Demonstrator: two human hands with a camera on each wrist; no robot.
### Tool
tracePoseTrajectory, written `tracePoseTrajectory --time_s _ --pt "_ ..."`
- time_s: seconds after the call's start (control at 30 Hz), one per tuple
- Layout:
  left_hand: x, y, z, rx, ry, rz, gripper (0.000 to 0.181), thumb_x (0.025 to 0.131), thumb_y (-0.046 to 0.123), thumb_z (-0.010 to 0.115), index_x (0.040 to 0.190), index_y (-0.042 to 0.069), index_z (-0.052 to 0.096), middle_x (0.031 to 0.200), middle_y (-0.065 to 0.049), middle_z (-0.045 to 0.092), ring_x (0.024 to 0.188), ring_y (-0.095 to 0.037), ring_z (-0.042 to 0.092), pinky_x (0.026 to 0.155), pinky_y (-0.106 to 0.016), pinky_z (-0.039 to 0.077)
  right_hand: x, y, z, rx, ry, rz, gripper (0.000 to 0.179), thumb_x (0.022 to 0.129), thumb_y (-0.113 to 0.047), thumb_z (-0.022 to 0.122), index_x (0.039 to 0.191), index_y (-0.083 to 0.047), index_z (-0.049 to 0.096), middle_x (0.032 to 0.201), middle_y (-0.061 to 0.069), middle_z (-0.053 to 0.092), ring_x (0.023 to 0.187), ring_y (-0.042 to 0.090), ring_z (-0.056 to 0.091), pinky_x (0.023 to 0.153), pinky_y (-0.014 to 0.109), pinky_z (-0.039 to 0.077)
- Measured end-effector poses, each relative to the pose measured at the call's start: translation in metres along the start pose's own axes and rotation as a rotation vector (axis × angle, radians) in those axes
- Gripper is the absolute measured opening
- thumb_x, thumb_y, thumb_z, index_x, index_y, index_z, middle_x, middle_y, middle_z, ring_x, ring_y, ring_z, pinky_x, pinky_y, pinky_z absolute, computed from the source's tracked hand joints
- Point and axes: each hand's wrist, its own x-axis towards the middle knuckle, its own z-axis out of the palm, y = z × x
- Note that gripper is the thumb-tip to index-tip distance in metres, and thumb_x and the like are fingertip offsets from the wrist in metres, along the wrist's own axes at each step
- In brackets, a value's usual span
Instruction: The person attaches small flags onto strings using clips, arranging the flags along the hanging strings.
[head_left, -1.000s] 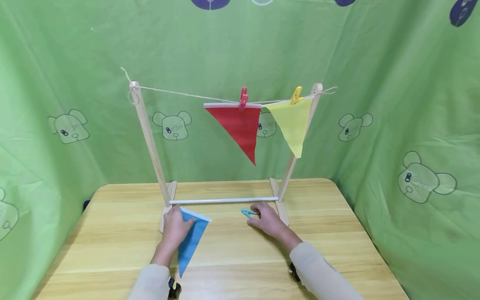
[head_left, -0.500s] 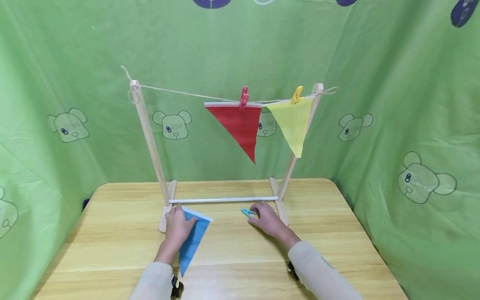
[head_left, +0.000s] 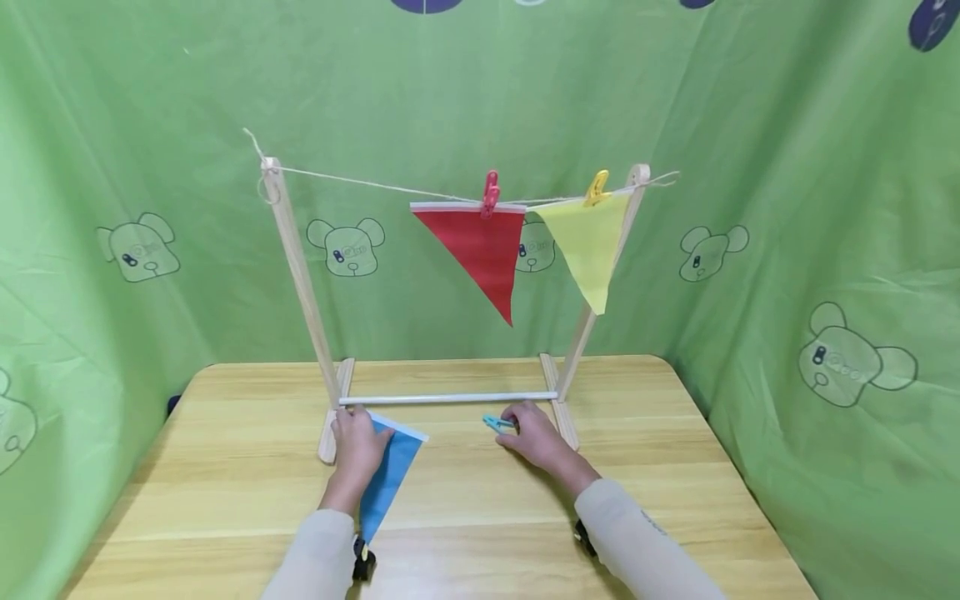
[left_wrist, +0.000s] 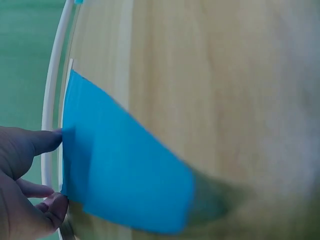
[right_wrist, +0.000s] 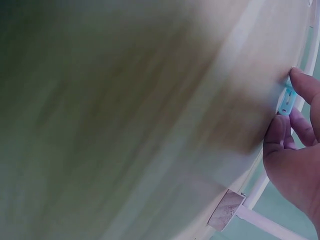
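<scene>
My left hand [head_left: 358, 454] grips a blue triangular pennant [head_left: 393, 471] along its white top edge. The pennant hangs point toward me, low over the table, its tip behind the wrist camera. In the left wrist view, thumb and fingers sit at that white edge of the blue cloth [left_wrist: 125, 155]. My right hand [head_left: 538, 437] pinches a small light-blue clothespin [head_left: 497, 424] near the rack's right foot; the right wrist view shows the clothespin [right_wrist: 287, 101] between thumb and fingers. Above, a red pennant [head_left: 483, 246] and a yellow pennant [head_left: 588, 246] hang from a string [head_left: 360, 182].
A red clothespin [head_left: 490, 196] and a yellow clothespin [head_left: 597, 189] clamp those pennants on the string. It runs between a left wooden post [head_left: 302, 275] and a right wooden post [head_left: 639, 179]. A white bar [head_left: 450, 399] joins the posts low above the table [head_left: 465, 558]. Green curtain surrounds it.
My left hand has drifted slightly right with the blue pennant, and the left sleeve has shifted right too. The right hand stays nearly still with its clothespin.
</scene>
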Motion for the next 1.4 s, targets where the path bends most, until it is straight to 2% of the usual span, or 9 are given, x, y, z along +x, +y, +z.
tracePoseTrajectory --time_s 0.2,0.43,0.63,0.83,1.0,1.27,1.4 --pt "0.0009 0.0006 0.0013 -0.02 0.01 -0.027 0.068 0.084 0.016 0.086 0.132 -0.018 0.054 0.135 -0.042 0.045 0.12 -0.053 0.047 0.101 -0.06 0.048 -0.001 0.0013 -0.0009 -0.004 0.003 -0.005 0.031 0.086 -0.022 0.085 0.107 -0.005 0.069 0.102 0.005 0.057 0.086 0.017 0.053 0.075 0.032 0.05" --pt "0.002 0.0015 0.0001 -0.057 0.012 -0.047 0.065 0.083 0.012 0.086 0.132 -0.018 0.054 0.124 -0.04 0.049 0.116 -0.05 0.051 0.098 -0.059 0.05 0.0009 0.0008 -0.0017 -0.012 0.01 -0.012 0.028 0.087 -0.021 0.085 0.105 -0.005 0.069 0.099 0.004 0.056 0.086 0.017 0.052 0.074 0.031 0.049" --pt "0.0003 0.001 -0.0013 -0.125 0.013 -0.049 0.069 0.083 0.007 0.085 0.139 -0.015 0.051 0.124 -0.041 0.05 0.117 -0.051 0.055 0.099 -0.06 0.051 0.0008 0.0006 -0.0021 0.003 0.003 -0.014 0.027 0.087 -0.02 0.085 0.105 -0.005 0.069 0.099 0.004 0.056 0.085 0.017 0.052 0.074 0.031 0.049" --pt "0.0016 -0.0004 -0.0005 -0.159 0.012 -0.058 0.067 0.081 0.003 0.085 0.136 -0.015 0.052 0.122 -0.039 0.053 0.114 -0.049 0.059 0.098 -0.059 0.053 0.0015 0.0013 -0.0019 0.012 0.009 -0.018 0.026 0.087 -0.018 0.085 0.103 -0.006 0.07 0.095 0.004 0.056 0.083 0.016 0.051 0.073 0.031 0.047" --pt "0.0027 -0.0006 -0.0013 -0.175 0.018 -0.062 0.067 0.08 0.001 0.084 0.136 -0.016 0.051 0.119 -0.038 0.055 0.113 -0.049 0.06 0.097 -0.06 0.053 0.0021 0.0016 -0.0013 0.011 0.01 -0.019 0.027 0.087 -0.019 0.085 0.104 -0.005 0.069 0.095 0.004 0.056 0.083 0.016 0.051 0.072 0.03 0.047" --pt "0.0014 0.0003 -0.0046 -0.205 -0.003 -0.089 0.076 0.081 -0.004 0.079 0.146 -0.016 0.041 0.128 -0.042 0.048 0.118 -0.052 0.057 0.099 -0.06 0.053 0.0031 0.0022 -0.0006 0.004 0.007 -0.012 0.028 0.087 -0.019 0.085 0.105 -0.005 0.07 0.096 0.004 0.055 0.084 0.017 0.051 0.072 0.031 0.048" --pt "-0.0003 0.001 -0.0052 -0.227 0.01 -0.082 0.074 0.08 -0.007 0.078 0.144 -0.016 0.043 0.124 -0.04 0.053 0.118 -0.05 0.057 0.101 -0.06 0.051 0.0032 0.0025 -0.0002 0.005 0.007 -0.008 0.028 0.087 -0.019 0.085 0.105 -0.005 0.07 0.095 0.004 0.055 0.084 0.017 0.05 0.072 0.03 0.047"
